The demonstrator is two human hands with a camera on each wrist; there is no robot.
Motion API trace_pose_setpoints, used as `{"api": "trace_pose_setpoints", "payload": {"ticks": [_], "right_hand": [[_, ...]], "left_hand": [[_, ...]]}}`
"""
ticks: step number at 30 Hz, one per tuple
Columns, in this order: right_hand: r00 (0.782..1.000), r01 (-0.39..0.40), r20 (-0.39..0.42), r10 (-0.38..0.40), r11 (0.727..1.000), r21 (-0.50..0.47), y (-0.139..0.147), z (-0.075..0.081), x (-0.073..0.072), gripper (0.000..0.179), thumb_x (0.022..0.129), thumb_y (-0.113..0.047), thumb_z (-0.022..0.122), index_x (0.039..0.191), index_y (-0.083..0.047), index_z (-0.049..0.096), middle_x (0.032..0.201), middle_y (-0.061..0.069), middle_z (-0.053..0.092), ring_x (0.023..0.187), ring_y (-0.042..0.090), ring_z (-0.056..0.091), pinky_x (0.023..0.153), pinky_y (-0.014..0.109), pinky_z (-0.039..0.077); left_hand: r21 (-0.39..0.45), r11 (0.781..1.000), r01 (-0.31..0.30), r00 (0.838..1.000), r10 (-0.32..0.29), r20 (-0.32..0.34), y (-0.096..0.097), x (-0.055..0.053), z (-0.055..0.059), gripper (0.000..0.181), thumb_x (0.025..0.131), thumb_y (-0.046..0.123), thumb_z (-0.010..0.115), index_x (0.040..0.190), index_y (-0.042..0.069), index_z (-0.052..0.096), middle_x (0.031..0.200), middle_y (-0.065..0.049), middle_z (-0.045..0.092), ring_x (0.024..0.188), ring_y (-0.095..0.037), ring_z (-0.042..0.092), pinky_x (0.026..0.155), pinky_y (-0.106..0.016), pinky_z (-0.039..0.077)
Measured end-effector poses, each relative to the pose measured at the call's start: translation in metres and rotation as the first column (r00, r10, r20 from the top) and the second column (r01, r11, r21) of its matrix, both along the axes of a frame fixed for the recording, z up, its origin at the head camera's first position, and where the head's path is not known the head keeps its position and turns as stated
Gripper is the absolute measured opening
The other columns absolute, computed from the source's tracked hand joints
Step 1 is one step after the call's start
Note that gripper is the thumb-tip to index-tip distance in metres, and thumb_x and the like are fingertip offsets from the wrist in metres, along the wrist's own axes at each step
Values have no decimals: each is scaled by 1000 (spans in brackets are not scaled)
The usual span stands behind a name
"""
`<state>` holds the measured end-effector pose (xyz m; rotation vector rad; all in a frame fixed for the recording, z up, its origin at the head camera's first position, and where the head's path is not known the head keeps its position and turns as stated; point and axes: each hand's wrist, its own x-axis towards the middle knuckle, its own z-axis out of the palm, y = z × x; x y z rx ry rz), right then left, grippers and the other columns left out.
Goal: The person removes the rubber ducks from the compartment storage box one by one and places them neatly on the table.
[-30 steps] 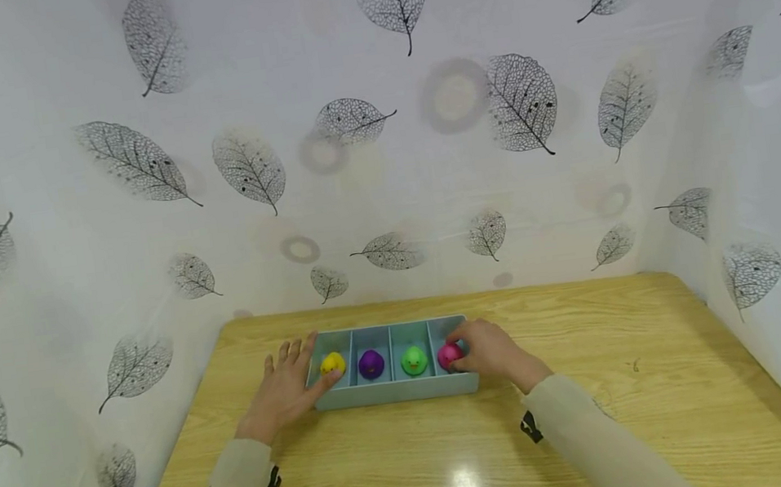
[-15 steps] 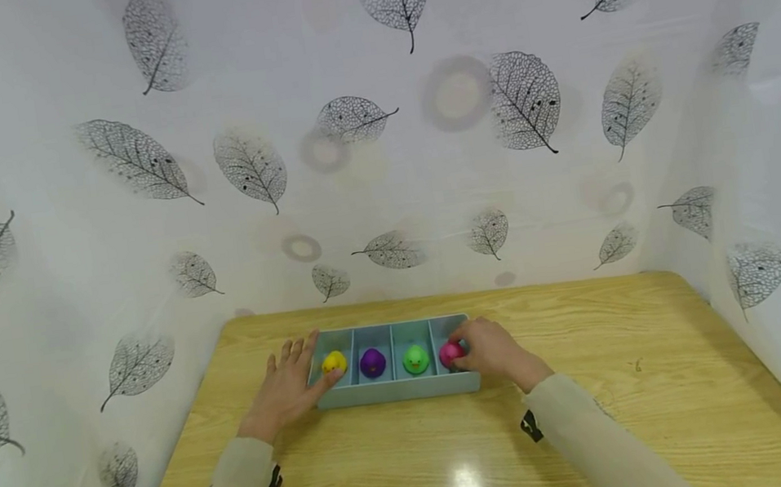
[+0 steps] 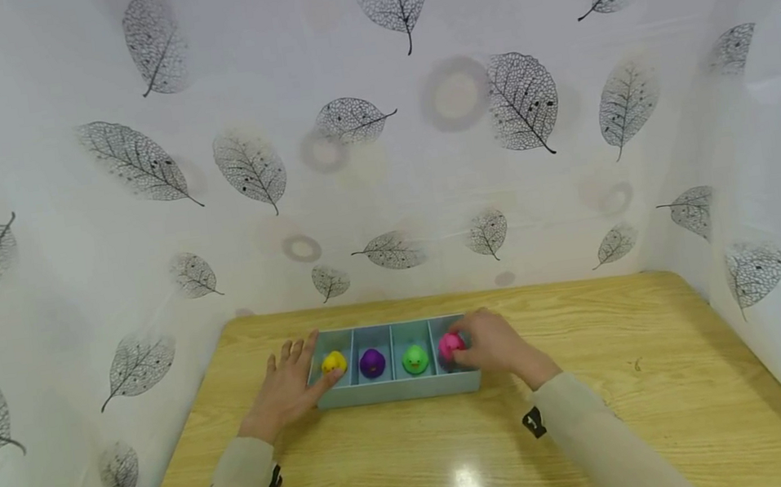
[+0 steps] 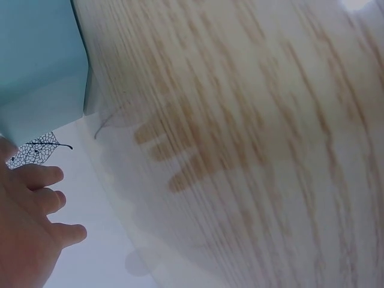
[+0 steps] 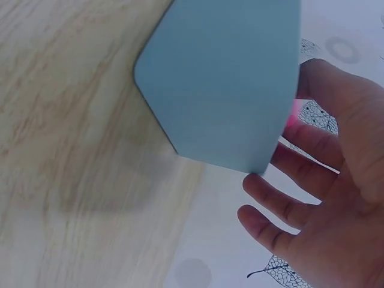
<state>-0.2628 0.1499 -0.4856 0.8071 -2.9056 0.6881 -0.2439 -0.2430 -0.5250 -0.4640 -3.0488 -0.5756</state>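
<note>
A pale blue tray with compartments in a row lies on the table in the head view. From left to right it holds a yellow toy duck, a purple toy duck and a green toy duck. Over the rightmost compartment my right hand pinches a pink toy duck between thumb and fingers. In the right wrist view the tray's wall hides most of this duck. Spread at the tray's left end, my left hand has its fingers extended, the thumb reaching over the rim beside the yellow duck.
The wooden table extends in front of the tray and to both sides. Behind and beside it hangs a white sheet printed with dark leaves. A dark band shows at the right wrist.
My right hand has risen slightly, and the pink duck has come up a little with it. The left hand, the tray and the other ducks stay where they were.
</note>
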Motion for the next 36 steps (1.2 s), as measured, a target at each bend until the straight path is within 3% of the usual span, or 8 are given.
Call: {"api": "trace_pose_setpoints", "payload": {"ticks": [4, 9, 13, 17, 22, 26, 30, 36], "right_hand": [[1000, -6, 14, 7, 997, -83, 4, 5, -2, 30, 82, -17, 83, 108, -4, 79, 96, 6, 78, 91, 30, 69, 82, 44, 56], [999, -7, 38, 11, 993, -119, 7, 10, -3, 30, 84, -19, 81, 110, -4, 78, 100, 7, 77, 95, 30, 71, 85, 45, 58], [996, 28, 93, -14, 987, -158, 10, 17, -1, 35, 86, -20, 79, 116, -1, 75, 113, 13, 77, 109, 38, 71, 95, 53, 58], [986, 87, 155, -59, 980, -180, 15, 20, -1, 39, 86, -20, 79, 120, -3, 71, 120, 16, 74, 116, 41, 68, 93, 51, 59], [976, 135, 199, -84, 956, -261, 27, 17, -4, 39, 85, -16, 80, 120, -3, 69, 115, 17, 73, 104, 32, 71, 77, 34, 60], [977, 148, 196, -87, 935, -324, 39, 12, -7, 40, 85, -14, 79, 121, -2, 68, 112, 18, 74, 89, 23, 71, 68, 28, 57], [972, 166, 213, -94, 922, -351, 50, 5, -8, 40, 86, -13, 79, 122, -1, 68, 113, 18, 72, 90, 24, 70, 69, 27, 57], [948, 230, 297, -117, 896, -381, 58, -1, -8, 44, 86, -10, 77, 127, 2, 65, 118, 22, 70, 98, 29, 72, 73, 28, 58]], "left_hand": [[-11, 1000, 0, 1000, 0, -2, 0, 0, 0, 93, 103, 66, 50, 170, 11, 18, 165, -33, 35, 156, -57, 25, 122, -79, 15], [-10, 1000, 0, 1000, 0, -3, 0, 0, 1, 93, 103, 66, 50, 170, 10, 19, 165, -33, 35, 156, -56, 25, 122, -79, 16], [-6, 1000, -1, 1000, 1, -7, 0, 0, 1, 93, 103, 66, 50, 170, 10, 19, 165, -33, 35, 156, -56, 25, 122, -79, 16], [-6, 1000, 1, 1000, -1, -16, 0, 0, 1, 93, 103, 66, 50, 169, 9, 19, 164, -34, 36, 155, -57, 26, 122, -79, 17], [-8, 1000, 5, 1000, -6, -21, 0, 1, 2, 93, 103, 65, 51, 169, 8, 20, 163, -34, 37, 155, -58, 27, 121, -80, 18], [-13, 1000, 2, 1000, -2, -18, 0, 1, 2, 92, 103, 65, 51, 169, 9, 20, 164, -33, 37, 155, -57, 27, 122, -79, 18], [-10, 1000, 3, 1000, -3, -26, 0, 1, 1, 92, 103, 65, 51, 169, 8, 20, 163, -34, 38, 155, -57, 27, 121, -79, 18], [-6, 1000, 2, 1000, -2, -12, -1, 0, 1, 93, 103, 65, 51, 170, 10, 18, 164, -34, 37, 156, -57, 25, 122, -79, 17]]}}
